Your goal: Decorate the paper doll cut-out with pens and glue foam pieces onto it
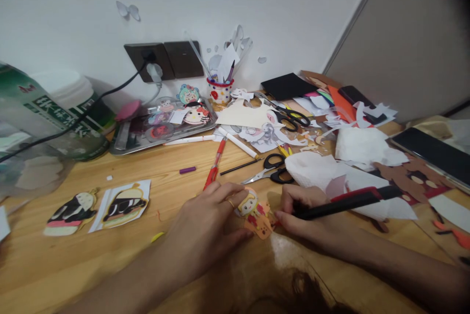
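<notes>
Orange cutout [262, 225] lies on the wooden table [125, 265] between both hands; the left hand [211, 216] holds its left side with thumb and fingers; the right hand's [310, 212] curled fingers grasp a black pen [341, 208]; scissors [257, 176] lie just beyond.

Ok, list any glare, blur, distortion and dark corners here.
Head view: a pale patch, likely glare, on the table just below the paper cutout; head view: mild softness, the cutout's fine detail smeared; head view: the top right corner falls to black; head view: the phone at right looks wide-angle stretched.
</notes>
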`<state>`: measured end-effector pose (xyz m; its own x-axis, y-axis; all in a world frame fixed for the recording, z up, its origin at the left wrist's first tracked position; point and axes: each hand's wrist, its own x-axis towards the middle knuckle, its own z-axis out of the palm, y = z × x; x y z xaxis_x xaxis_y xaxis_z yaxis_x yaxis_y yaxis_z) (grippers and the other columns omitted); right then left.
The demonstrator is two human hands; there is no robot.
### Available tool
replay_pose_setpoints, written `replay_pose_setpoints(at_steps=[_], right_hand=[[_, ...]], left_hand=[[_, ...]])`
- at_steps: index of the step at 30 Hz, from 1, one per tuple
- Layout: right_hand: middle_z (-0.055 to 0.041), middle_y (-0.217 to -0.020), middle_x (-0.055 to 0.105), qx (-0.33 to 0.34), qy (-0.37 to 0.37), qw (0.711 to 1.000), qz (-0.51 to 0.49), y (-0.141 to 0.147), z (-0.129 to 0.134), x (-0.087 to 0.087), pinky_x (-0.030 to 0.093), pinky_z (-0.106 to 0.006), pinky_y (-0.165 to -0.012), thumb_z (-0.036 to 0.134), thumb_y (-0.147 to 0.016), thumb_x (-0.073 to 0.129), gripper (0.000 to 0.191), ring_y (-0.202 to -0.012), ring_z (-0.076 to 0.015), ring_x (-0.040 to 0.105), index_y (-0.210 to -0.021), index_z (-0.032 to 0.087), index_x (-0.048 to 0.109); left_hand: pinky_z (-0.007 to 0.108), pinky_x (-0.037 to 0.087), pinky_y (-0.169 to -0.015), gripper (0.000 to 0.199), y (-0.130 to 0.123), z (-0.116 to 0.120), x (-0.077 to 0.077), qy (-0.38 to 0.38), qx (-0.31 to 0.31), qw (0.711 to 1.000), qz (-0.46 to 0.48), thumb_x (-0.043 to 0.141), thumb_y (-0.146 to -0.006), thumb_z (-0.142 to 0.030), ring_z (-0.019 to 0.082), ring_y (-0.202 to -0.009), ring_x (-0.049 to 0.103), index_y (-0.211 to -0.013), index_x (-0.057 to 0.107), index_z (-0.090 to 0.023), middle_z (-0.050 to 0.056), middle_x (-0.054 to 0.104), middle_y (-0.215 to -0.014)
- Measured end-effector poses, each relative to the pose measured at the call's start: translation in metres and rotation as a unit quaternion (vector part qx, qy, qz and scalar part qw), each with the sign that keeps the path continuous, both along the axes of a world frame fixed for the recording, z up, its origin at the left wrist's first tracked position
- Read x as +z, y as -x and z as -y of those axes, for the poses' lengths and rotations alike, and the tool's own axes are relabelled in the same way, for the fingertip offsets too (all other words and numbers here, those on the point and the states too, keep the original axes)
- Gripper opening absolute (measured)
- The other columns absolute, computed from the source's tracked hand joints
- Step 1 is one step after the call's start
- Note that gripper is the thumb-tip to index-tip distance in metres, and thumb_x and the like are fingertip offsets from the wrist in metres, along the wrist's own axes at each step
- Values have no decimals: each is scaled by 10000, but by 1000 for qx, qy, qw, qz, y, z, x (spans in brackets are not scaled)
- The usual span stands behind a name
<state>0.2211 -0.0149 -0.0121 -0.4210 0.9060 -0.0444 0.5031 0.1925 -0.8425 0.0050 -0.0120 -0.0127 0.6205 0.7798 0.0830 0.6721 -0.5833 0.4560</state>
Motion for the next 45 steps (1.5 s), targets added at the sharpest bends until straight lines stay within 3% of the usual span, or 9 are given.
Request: replay_pose_setpoints(at_steps=[6,24,35,45], right_hand=[[52,-522,421,-24,8,1000,-6,2,0,1,233,-195,-419,127,-721,524,211,-477,-71,336,-564,178,394],[30,-552,476,-3,-11,999,32,3,-1,5,277,-194,-440,229,-771,533,232,-503,-79,390,-578,174,416],[51,-525,440,-36,-3,999,8,0,-1,1,251,-186,-424,143,-726,528,198,-484,-73,362,-572,177,408],[48,-531,435,-14,22,1000,15,3,-1,9,261,-189,-441,123,-721,513,191,-503,-76,364,-571,172,405]], left_hand=[[362,425,-867,478,0,1,0,5,2,1000,-7,538,-770,-370,211,-1045,470,-1223,411,-284,18,486,-1214],[358,412,-877,475,0,0,0,7,1,1000,-19,529,-773,-393,204,-1047,461,-1220,410,-281,10,481,-1217],[342,404,-885,472,-1,1,0,13,4,1000,-20,533,-772,-377,189,-1055,453,-1219,405,-292,-8,478,-1219],[347,408,-875,472,-1,0,-1,12,3,1000,-21,531,-771,-380,198,-1045,457,-1218,405,-291,0,478,-1218]])
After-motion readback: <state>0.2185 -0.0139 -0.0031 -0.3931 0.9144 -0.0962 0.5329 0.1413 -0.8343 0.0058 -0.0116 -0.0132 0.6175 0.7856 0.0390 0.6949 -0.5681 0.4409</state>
